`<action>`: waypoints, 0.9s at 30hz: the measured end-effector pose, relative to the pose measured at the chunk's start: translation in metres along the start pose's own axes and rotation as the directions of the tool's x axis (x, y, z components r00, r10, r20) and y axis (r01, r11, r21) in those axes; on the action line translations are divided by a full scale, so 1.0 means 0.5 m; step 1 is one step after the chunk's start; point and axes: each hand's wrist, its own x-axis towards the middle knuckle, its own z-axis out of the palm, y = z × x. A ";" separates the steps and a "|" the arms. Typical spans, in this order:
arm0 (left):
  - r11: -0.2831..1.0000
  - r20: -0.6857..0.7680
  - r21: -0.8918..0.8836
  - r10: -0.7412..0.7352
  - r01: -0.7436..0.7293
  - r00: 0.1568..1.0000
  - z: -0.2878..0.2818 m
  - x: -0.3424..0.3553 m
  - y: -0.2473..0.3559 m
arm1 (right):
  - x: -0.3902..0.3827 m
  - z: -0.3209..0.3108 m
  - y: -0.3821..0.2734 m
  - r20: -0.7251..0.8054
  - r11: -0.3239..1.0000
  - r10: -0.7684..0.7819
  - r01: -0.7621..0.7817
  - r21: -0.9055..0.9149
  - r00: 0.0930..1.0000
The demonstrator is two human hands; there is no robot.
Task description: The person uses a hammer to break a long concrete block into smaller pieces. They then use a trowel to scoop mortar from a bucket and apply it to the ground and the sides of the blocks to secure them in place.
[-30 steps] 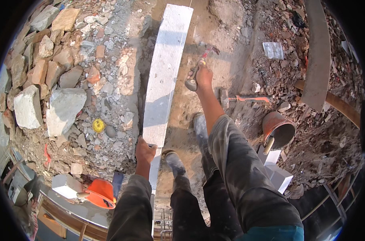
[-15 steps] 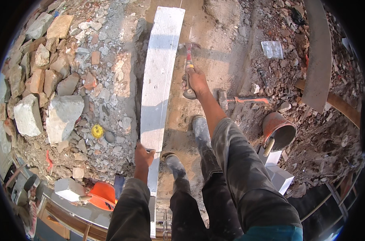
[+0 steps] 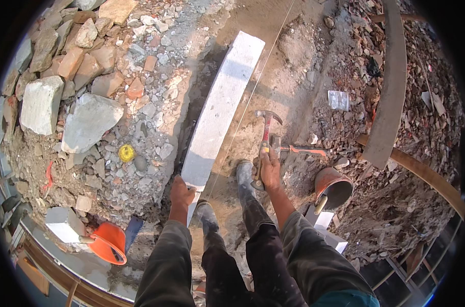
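Note:
A long row of white blocks (image 3: pixel 222 110) runs away from me, with a taut string along its right side. At its near end is my left hand (image 3: pixel 182 194), closed against the left corner of the white block, thumb toward the end face; its fingertips are partly hidden. To the right, my right hand (image 3: pixel 269 171) is closed around the handle of a claw hammer (image 3: pixel 266 134), whose head points away from me. The hammer hangs apart from the blocks. Just beyond my right hand lies a sledgehammer (image 3: pixel 306 150) with an orange-and-black handle.
Rubble and large stones (image 3: pixel 92 123) cover the left side, with a yellow roll (image 3: pixel 126 153) among them. An orange bucket (image 3: pixel 108 243) and a saw (image 3: pixel 134 229) lie near left. At right are a mortar bucket (image 3: pixel 334 187) and a curved plank (image 3: pixel 388 97).
My right hand has drawn the hammer back toward me and away from the block row. The view has turned and shifted; my left hand stays at the row's near end.

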 end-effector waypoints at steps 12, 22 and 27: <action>0.994 0.056 0.109 0.010 -0.016 0.998 -0.040 -0.020 0.054 | -0.161 -0.070 0.128 0.351 0.539 -0.100 0.347 -0.767 0.931; 0.987 0.026 0.134 0.086 -0.089 0.996 0.011 0.028 -0.015 | -0.182 -0.006 0.261 0.543 0.418 -0.009 0.496 -0.761 0.840; 0.987 0.059 0.144 0.066 -0.074 0.996 0.005 0.011 -0.011 | -0.319 -0.004 0.328 0.329 0.728 -0.028 0.245 -0.641 0.944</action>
